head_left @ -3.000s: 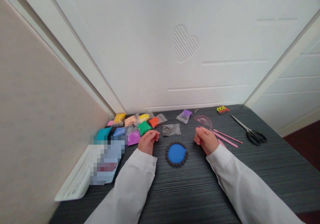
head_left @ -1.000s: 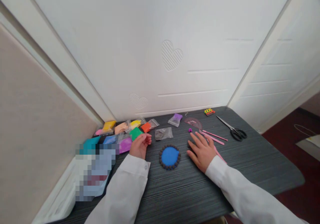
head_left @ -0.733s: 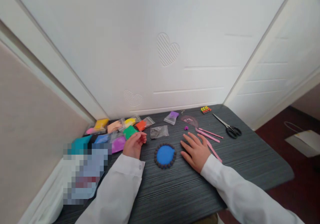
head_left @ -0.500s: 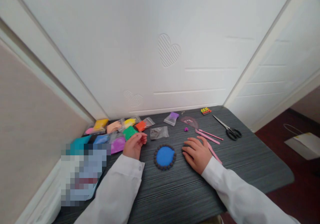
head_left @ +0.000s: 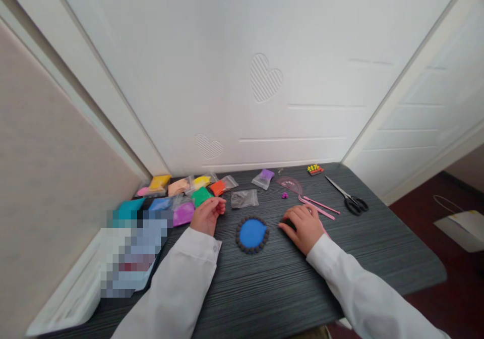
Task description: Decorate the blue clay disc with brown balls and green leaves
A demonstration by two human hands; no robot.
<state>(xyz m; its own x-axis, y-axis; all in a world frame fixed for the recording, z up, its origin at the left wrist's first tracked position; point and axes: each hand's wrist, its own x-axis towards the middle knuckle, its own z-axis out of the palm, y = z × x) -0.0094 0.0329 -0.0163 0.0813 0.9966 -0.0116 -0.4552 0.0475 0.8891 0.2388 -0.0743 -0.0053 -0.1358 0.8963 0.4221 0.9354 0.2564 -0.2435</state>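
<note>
A blue disc (head_left: 252, 233), apparently of modelling clay, lies flat on the table between my hands. Small dark balls ring its edge, and a short point sticks out at its right. My left hand (head_left: 207, 218) hovers left of the disc beside the green clay packet (head_left: 201, 195). Its fingers are curled in with the thumb against them; whatever they might hold is hidden. To the right of the disc my right hand (head_left: 303, 226) rests on the table, fingers arched and thumb apart from them. Nothing shows in its gap. Pink tools (head_left: 321, 210) lie just beyond it.
Several bagged clay colours, such as the orange packet (head_left: 217, 187), line the back left. A greyish bag (head_left: 244, 199), a purple bag (head_left: 263, 178), a purple bit (head_left: 285, 195) and a clear protractor (head_left: 290, 184) lie behind the disc. Scissors (head_left: 347, 196) are at right, beside a small yellow-topped piece (head_left: 315, 169).
The fingers of my right hand, flatter and more spread before, are now drawn in and arched. My left hand keeps its curled pose. The camera view has shifted slightly.
</note>
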